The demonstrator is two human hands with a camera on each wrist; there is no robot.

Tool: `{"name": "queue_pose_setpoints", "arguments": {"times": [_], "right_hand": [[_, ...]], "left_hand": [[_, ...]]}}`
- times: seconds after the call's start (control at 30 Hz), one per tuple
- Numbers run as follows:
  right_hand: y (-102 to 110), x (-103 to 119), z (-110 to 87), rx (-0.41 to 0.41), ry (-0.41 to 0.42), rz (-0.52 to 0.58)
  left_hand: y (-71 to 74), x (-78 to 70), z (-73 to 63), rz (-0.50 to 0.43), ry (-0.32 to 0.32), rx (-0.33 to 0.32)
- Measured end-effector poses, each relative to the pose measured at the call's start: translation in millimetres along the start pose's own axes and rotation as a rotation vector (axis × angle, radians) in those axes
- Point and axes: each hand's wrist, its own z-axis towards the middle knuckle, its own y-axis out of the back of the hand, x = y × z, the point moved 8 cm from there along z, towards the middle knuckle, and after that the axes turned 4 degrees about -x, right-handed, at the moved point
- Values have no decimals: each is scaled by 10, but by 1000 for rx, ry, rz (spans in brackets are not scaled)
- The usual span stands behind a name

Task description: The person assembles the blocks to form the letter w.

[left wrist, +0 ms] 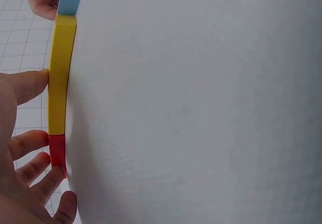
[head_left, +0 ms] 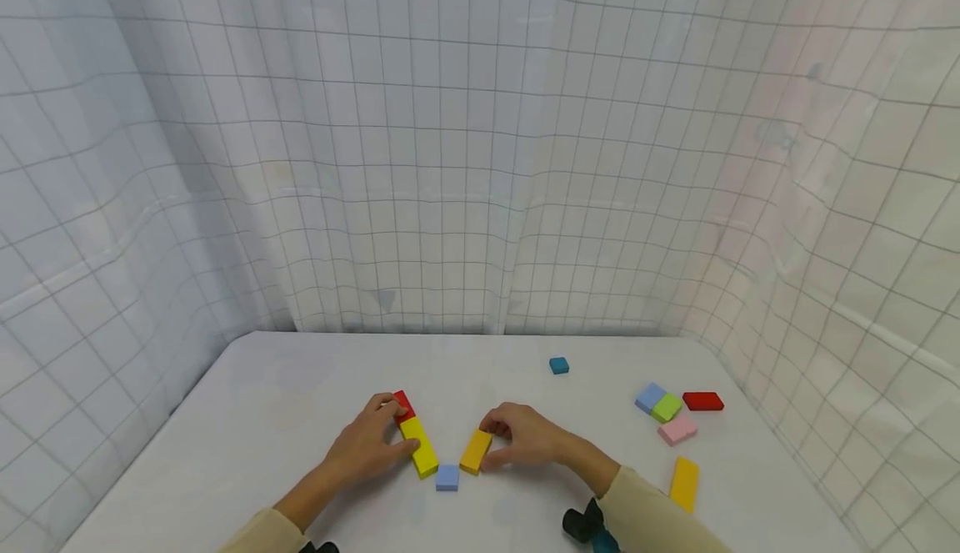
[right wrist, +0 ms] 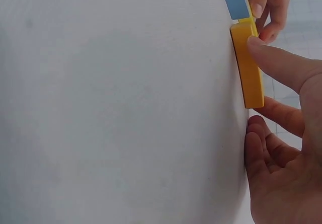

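Note:
My left hand (head_left: pixel 367 444) lies along a red block (head_left: pixel 404 406) and a long yellow block (head_left: pixel 420 448) set end to end. Its thumb touches the yellow block's side and its fingers reach the red one, as the left wrist view shows. Just off the yellow block's near end sits a small light blue block (head_left: pixel 447 478). On the other side, my right hand (head_left: pixel 525 436) pinches an orange-yellow block (head_left: pixel 476 452) by thumb and index finger, slanted with its near end close to the blue block. In the right wrist view, the other fingers curl beside that orange-yellow block (right wrist: pixel 248 68).
Toward the right of the white table (head_left: pixel 300 369) lie a light blue block (head_left: pixel 650 397), a green block (head_left: pixel 666 408), a pink block (head_left: pixel 678 430), a red block (head_left: pixel 702 401) and an orange-yellow block (head_left: pixel 684 484). Farther back is a small teal block (head_left: pixel 558 365). Gridded curtains surround the table.

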Motion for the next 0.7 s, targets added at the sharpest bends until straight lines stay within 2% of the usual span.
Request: {"name": "queue_pose_setpoints", "arguments": {"times": [0.37,0.7], "right_hand": [[-16,12,30,-4,29,-21],[-29,-14,38,-5,29,-28]], "left_hand": [[3,17,8,2,17,5],[-7,8,10,3,8,5]]}}
